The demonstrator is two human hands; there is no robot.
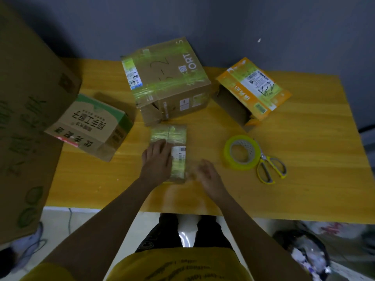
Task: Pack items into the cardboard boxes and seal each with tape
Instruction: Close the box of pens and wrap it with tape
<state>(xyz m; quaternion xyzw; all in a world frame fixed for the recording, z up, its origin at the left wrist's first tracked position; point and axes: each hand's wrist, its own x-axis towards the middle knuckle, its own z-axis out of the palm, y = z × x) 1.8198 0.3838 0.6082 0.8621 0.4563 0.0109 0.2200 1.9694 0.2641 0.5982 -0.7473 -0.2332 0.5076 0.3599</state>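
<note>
Head view, small box (172, 142): lay flat at frame centre on the table (304, 179), wrapped in green tape.
Left hand (157, 157): fingers spread, pressed flat on small box.
Right hand (206, 173): blurred, beside the box's lower right; grip could not be told.
Tape roll (241, 152): centre right, touching scissors (271, 169).

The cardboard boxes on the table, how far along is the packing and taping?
Done: the big box is wrapped in green tape. In hand: the left hand presses the small taped box; the right hand is blurred beside it. Left: the orange box lies open, and the green-edged box shows no tape.
</note>
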